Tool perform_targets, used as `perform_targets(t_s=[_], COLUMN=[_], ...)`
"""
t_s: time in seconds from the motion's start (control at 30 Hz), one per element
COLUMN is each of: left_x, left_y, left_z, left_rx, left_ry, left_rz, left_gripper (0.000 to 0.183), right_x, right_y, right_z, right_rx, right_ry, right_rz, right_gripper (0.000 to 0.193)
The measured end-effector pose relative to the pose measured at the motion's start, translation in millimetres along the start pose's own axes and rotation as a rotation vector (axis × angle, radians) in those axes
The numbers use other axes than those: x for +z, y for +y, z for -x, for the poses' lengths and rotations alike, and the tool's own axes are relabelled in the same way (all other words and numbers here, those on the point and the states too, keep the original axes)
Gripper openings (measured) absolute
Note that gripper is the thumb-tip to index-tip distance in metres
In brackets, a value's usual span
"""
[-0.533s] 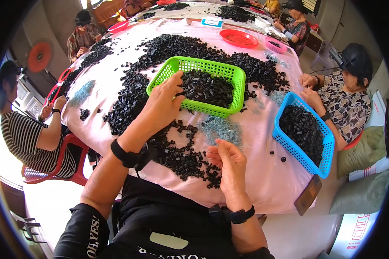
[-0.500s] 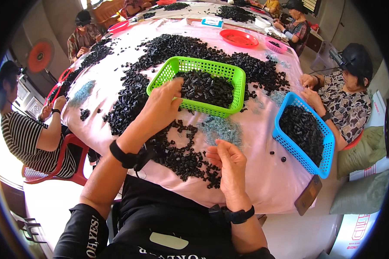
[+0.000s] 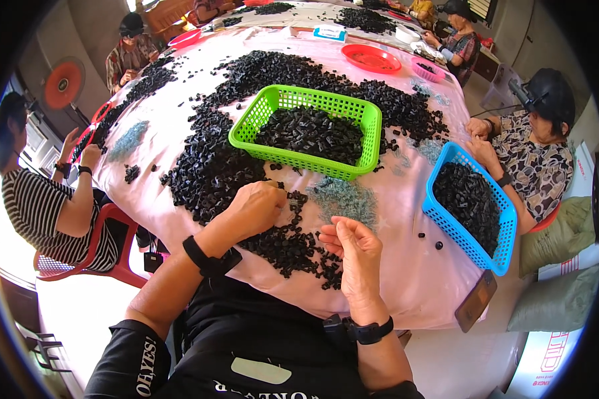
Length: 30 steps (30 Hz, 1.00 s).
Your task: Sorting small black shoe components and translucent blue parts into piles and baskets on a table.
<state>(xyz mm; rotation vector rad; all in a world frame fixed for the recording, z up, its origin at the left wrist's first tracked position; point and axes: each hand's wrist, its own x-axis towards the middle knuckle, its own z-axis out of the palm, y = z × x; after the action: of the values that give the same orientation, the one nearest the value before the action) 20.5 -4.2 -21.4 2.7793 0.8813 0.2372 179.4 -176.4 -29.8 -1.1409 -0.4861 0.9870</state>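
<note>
My left hand [image 3: 256, 207] is down at the near pile of small black plastic pieces [image 3: 283, 247], just in front of the green basket [image 3: 293, 158]. Its fingers curl closed, and whatever is in them is hidden. To its right, my right hand [image 3: 356, 256] is raised with thumb and fingertips pinched together; anything between them is too small to make out. Just beyond the right fingertips lies a heap of tiny clear bluish pieces [image 3: 345, 201]. The green basket holds many elongated black pieces [image 3: 313, 133].
On the right a blue basket [image 3: 434, 211] of black pieces stands near the table edge, with a phone [image 3: 476, 302] by the corner. A red tray [image 3: 371, 60] and a pink basket [image 3: 427, 70] lie farther back. Several people sit around the pink-covered table [image 3: 406, 272].
My left hand has drawn back from the green basket's near-left rim toward me, down to the black pile. My right hand stays pinched in nearly the same place.
</note>
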Motion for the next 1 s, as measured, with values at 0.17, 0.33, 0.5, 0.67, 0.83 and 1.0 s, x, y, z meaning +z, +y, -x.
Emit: perform_targets(t_s=[0.17, 0.33, 0.5, 0.67, 0.83, 1.0], left_x=[4.0, -11.3, -14.5, -16.4, -12.1, -2.2], left_y=[0.5, 23.7, 30.3, 3.9, -6.2, -4.1], left_z=[2.2, 4.8, 0.9, -5.3, -9.3, -11.8], left_rx=[-0.019, 0.076, 0.09, 0.052, -0.048, -0.131], left_ry=[0.068, 0.119, 0.229, 0.292, 0.167, 0.045], left_rz=[0.045, 0.273, 0.336, 0.158, 0.097, -0.018], left_gripper=[0.013, 0.011, 0.01, 0.016, 0.014, 0.016], right_x=[2.7, 0.7, 0.4, -1.5, -1.1, -3.3], right_y=[-1.1, 4.2, 5.5, 5.5, 5.9, 5.9], right_z=[0.2, -2.2, -2.7, -3.9, -3.8, -4.9], right_rx=[-0.005, -0.001, -0.021, -0.031, -0.031, -0.036], right_ry=[-0.013, -0.017, -0.03, -0.031, -0.042, -0.043], right_rz=[0.017, 0.035, 0.058, 0.034, 0.018, 0.017], right_gripper=[0.023, 0.022, 0.021, 0.021, 0.021, 0.022])
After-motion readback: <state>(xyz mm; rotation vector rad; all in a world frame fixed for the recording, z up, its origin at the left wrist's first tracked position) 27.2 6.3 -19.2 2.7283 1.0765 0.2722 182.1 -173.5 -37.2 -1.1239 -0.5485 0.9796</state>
